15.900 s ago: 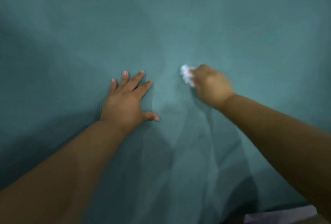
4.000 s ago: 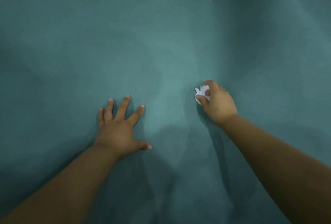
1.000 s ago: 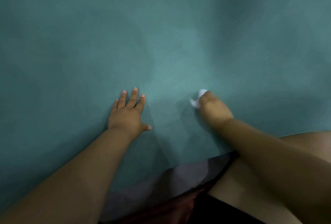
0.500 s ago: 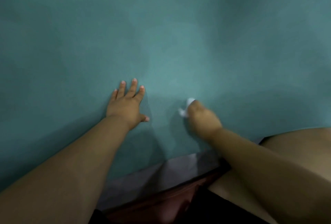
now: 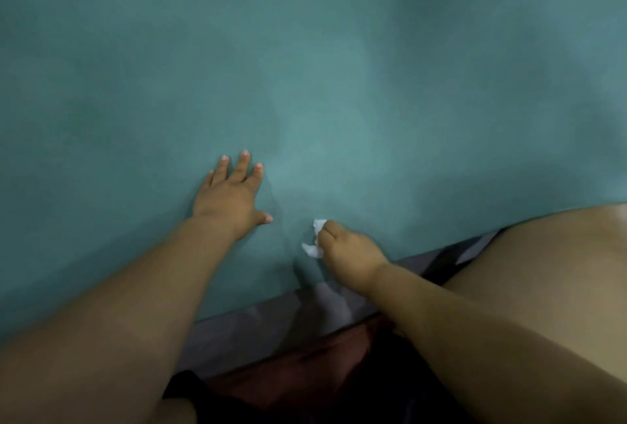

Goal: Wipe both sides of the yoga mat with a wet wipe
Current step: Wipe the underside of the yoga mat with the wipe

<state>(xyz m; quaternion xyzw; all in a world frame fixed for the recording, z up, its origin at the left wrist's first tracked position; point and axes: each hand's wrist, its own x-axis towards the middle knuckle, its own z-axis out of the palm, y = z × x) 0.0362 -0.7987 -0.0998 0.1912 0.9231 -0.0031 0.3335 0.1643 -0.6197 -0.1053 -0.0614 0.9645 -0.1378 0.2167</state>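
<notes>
While the yoga mat [image 5: 305, 67] fills nearly the whole frame, a teal sheet spreading from the top edge down to a near border that runs from lower left up toward the right, we have most of it lying ahead of our fingers and only a narrow strip behind them. Below that border we see a band of grey floor [image 5: 244, 332] and, at the right, our bare knee [image 5: 543, 271]. Our left hand [image 5: 230, 199] lies flat on the mat left of centre, fingers straight and slightly spread, thumb out to the right, pinning the sheet. Our right hand [image 5: 349, 254] sits lower and just right of centre, close to the near border, its fingers curled around the crumpled wet wipe [image 5: 314, 243], whose white folds stick out on the hand's left side and press on the mat. We judge that the next stroke runs away from us, toward the top of the frame, since the open surface lies that way and the right hand carries the wipe.
</notes>
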